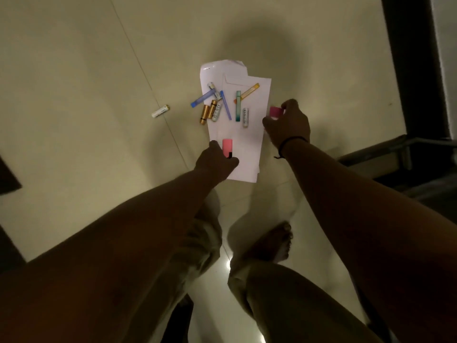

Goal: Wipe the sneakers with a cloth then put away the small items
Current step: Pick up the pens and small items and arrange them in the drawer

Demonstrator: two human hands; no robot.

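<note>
A person bends over a tiled floor (pixel 74 70), both arms stretched down to a scatter of small items. The left hand (pixel 215 160) pinches the lower end of a pink block with a dark tip (pixel 227 147), which lies on the near part of a white envelope (pixel 249 134). The right hand (pixel 289 122), a dark band at its wrist, has its fingers curled round a magenta block (pixel 275 112) just past the envelope's right edge.

Beyond the hands, the sorting looks barely begun. On the far half of the envelope lie several batteries, among them a gold battery (pixel 204 114) and a white battery (pixel 245 117), mixed with thin coloured sticks: a blue stick (pixel 201 98), a teal stick (pixel 238 105) and a yellow stick (pixel 249 91). One stray battery (pixel 160 111) rests on the bare floor well to the left of the pile. A second sheet of white paper (pixel 215 68) pokes out from beneath the envelope's far end.

No sneakers and no cloth appear in view, so whether the wiping is finished cannot be told from here. Judging by the two blocks in hand, the putting-away stage is under way, with nearly every item yet to be gathered.
</note>
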